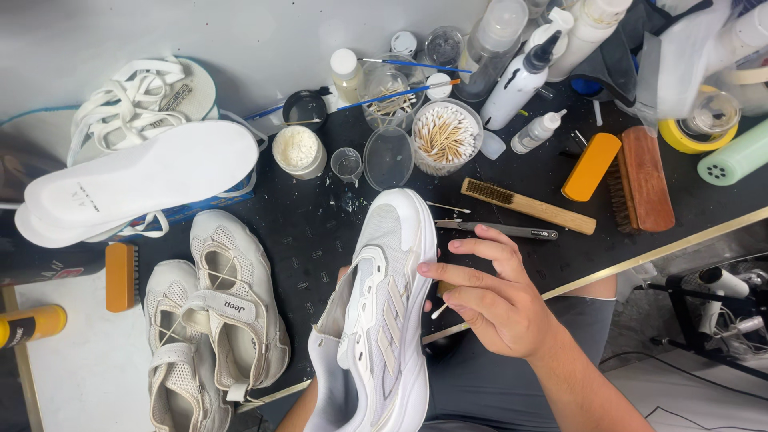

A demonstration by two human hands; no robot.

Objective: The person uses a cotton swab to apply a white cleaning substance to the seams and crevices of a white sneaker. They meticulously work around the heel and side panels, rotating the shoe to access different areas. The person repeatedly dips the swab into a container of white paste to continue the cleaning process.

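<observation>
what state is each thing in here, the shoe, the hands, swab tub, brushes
white sneaker: unlaced, held up off the mat
right hand: pinching a cotton swab against the sneaker
left hand: mostly hidden behind the sneaker
swab tub: open, full
wooden brush: lying flat
beige shoes: lying on the mat, straps loose
</observation>
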